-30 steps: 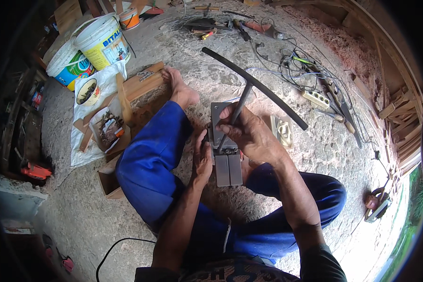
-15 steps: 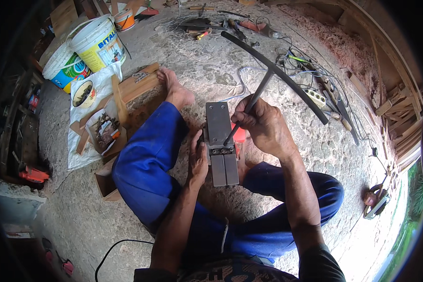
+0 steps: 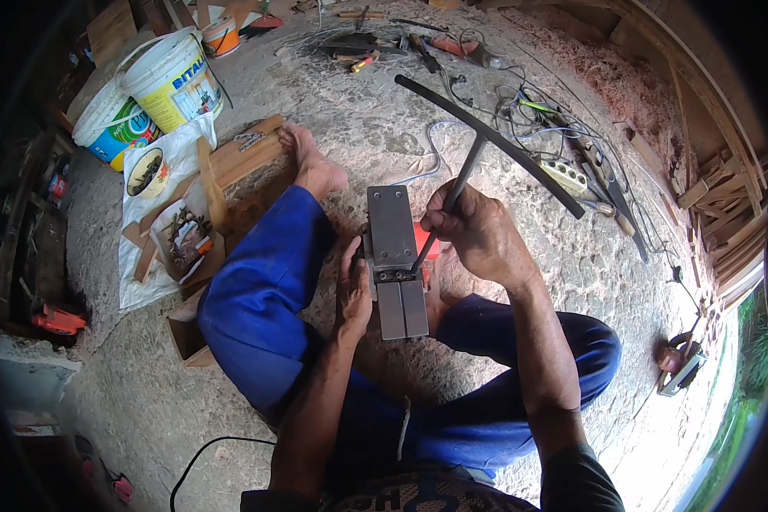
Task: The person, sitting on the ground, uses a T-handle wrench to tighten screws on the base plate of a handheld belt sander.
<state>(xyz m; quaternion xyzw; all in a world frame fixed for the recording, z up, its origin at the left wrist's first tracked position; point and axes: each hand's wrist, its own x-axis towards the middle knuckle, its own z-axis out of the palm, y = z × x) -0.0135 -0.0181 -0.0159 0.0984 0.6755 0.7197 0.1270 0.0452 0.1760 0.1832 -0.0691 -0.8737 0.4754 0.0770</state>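
Wrench [image 3: 466, 170], clasped in the closed right hand [image 3: 484, 235], slants down-left to the bolt row [image 3: 392, 276] crossing the metal-plated tool [image 3: 392, 229], whose long axis runs forward alongside the left hand [image 3: 353, 290], its grip unclear.

The rough floor [image 3: 162, 401] carries a white sheet [image 3: 136, 293], cables [image 3: 514, 107] and a power strip [image 3: 563, 174].
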